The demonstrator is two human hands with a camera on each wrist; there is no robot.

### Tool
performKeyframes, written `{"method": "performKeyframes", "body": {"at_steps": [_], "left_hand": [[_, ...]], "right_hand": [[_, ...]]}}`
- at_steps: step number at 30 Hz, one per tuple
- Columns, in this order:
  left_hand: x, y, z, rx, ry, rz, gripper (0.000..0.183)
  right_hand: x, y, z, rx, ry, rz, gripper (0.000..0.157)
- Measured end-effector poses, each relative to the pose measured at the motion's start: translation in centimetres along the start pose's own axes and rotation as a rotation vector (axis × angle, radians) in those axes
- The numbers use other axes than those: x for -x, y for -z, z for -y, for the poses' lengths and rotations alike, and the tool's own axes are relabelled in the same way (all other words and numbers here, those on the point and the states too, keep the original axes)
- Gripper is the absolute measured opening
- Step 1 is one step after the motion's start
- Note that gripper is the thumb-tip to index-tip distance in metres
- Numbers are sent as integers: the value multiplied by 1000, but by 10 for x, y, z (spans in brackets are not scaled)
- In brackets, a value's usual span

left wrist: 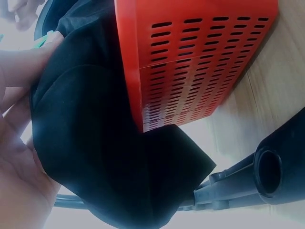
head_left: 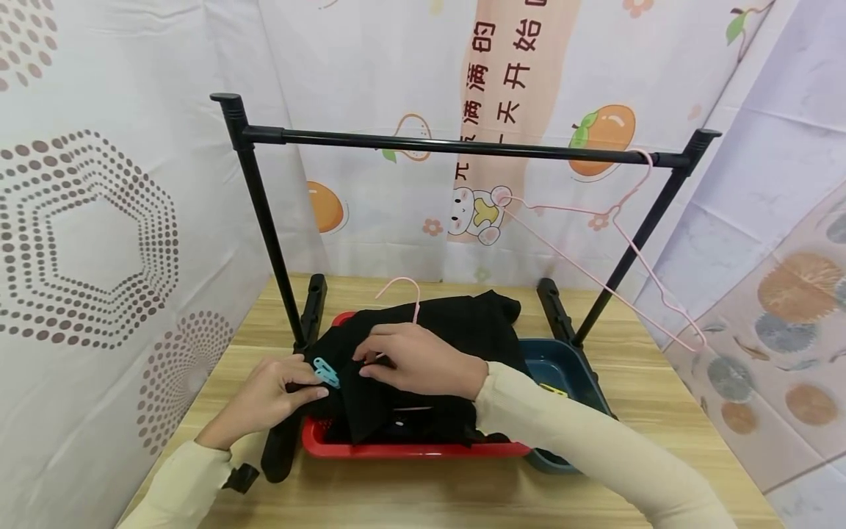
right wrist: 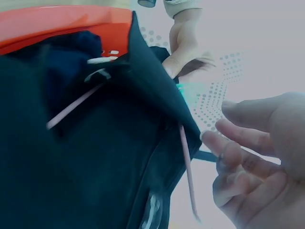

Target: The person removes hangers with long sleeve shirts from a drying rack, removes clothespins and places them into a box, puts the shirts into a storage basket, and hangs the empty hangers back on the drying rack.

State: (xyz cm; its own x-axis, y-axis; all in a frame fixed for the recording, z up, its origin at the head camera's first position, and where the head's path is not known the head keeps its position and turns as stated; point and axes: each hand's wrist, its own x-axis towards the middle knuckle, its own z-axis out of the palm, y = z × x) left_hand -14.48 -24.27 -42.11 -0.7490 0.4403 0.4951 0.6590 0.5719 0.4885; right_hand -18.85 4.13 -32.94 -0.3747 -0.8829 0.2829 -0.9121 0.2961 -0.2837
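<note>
A black garment [head_left: 463, 323] lies bunched over a red basket [head_left: 416, 450], with a pink hanger [head_left: 418, 294] inside it and the hook sticking up. My left hand [head_left: 264, 393] grips the garment's left edge, which folds over the fingers in the left wrist view. A teal clothespin [head_left: 327, 372] sits on the cloth by those fingertips. Just above the garment is my right hand [head_left: 416, 360], fingers loosely bent. In the right wrist view nothing shows between the right hand's fingers [right wrist: 228, 152], and they are beside the cloth and a pink hanger rod [right wrist: 188, 171].
A black rack's bar [head_left: 429, 143] spans above the basket, its posts and feet on both sides. Another pink hanger [head_left: 595, 213] hangs at its right end. A dark blue tray [head_left: 551, 353] with a yellow item [head_left: 554, 389] stands right of the basket on the wooden table [head_left: 661, 441].
</note>
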Motion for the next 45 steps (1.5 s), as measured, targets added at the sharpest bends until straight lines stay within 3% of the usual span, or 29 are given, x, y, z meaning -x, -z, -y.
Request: {"method": "performKeyframes", "body": {"at_steps": [3,9,18,26,30,36,45], "left_hand": [[0,1,-1,-14,15,9,23],[1,3,-2,50,14,21,17],[0,1,0,50,-25,11,26],[-1,0,1,55,-26,6,30],[-1,0,0,52,-33,-2,33],[0,0,1,66,-40,-5,29],[0,-1,4,62,-64,-15,30]], "right_hand": [[-14,-4,5,35,-6,29,26],[-35,-15,13,148,-54,102,35],[-51,-28,19,202,-107,187,22],[-55,-31,24,236,-91,153,25],[-57,-34,26,233,-69,131,14],[-56,-39,25,201,-61,86,11],[-54,-45,23,153,18,19,12]]}}
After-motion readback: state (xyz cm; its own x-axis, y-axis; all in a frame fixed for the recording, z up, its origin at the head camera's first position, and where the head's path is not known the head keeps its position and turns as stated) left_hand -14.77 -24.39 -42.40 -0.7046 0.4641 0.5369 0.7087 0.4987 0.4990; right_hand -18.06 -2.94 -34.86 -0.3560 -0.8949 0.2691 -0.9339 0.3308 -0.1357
